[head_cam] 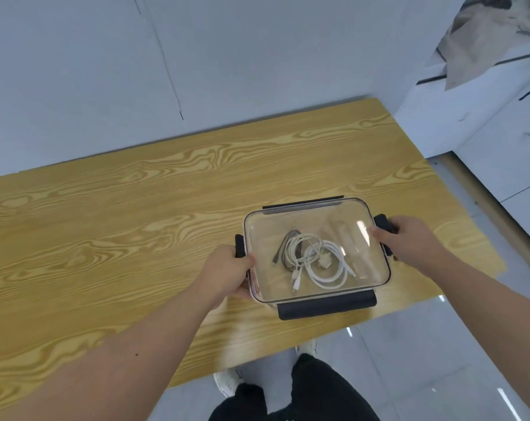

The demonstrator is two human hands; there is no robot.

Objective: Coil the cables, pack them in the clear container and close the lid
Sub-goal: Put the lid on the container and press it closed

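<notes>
A clear rectangular container [376,279] with its clear lid [270,229] on top sits near the right front corner of the wooden table [105,226]. Inside lie coiled white cables [321,262] and a grey cable [283,247]. Black latches show on all sides; the front latch [326,306] sticks out flat. My left hand [227,271] grips the left edge at the left latch [239,246]. My right hand [403,238] holds the right edge over the right latch [382,221].
The table's front edge runs just below the container, with grey floor and my legs and white shoes [227,382] beyond. A white wall stands behind the table. White cabinets [485,117] with a crumpled cloth [482,34] on top stand at the right.
</notes>
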